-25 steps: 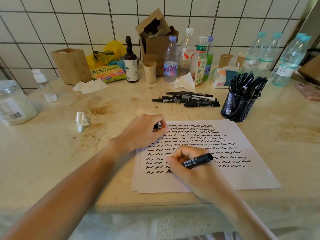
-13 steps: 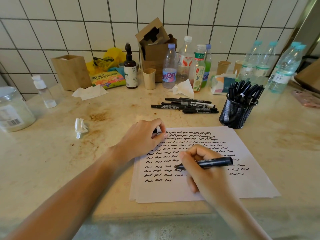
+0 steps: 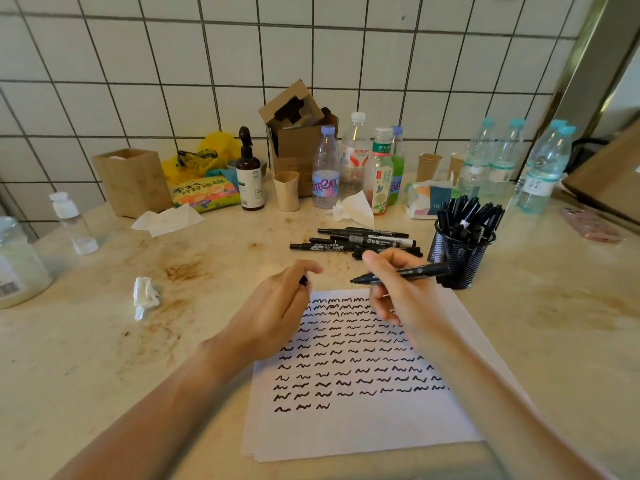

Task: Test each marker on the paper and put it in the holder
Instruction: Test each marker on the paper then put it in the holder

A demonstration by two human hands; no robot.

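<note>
My right hand (image 3: 403, 292) holds an uncapped black marker (image 3: 412, 272) level above the top of the paper (image 3: 363, 424), tip pointing left toward my left hand (image 3: 277, 310). The left hand is closed around a small black cap (image 3: 303, 280), mostly hidden by the fingers. The white paper carries rows of black squiggles. Several loose black markers (image 3: 360, 240) lie on the counter just beyond the hands. A black mesh holder (image 3: 460, 258) full of markers stands to the right of the marker's rear end.
Bottles (image 3: 353, 161), a cardboard box (image 3: 298, 133), paper cups and tissues line the tiled wall. A crumpled tissue (image 3: 145, 296) lies left of the paper; a plastic jar (image 3: 17, 265) sits at the far left. A pink phone (image 3: 592, 225) lies at the right.
My right hand has lifted the marker off the paper and carried it up toward the left hand, tip now pointing at the cap. The left hand shifted slightly off the paper's corner.
</note>
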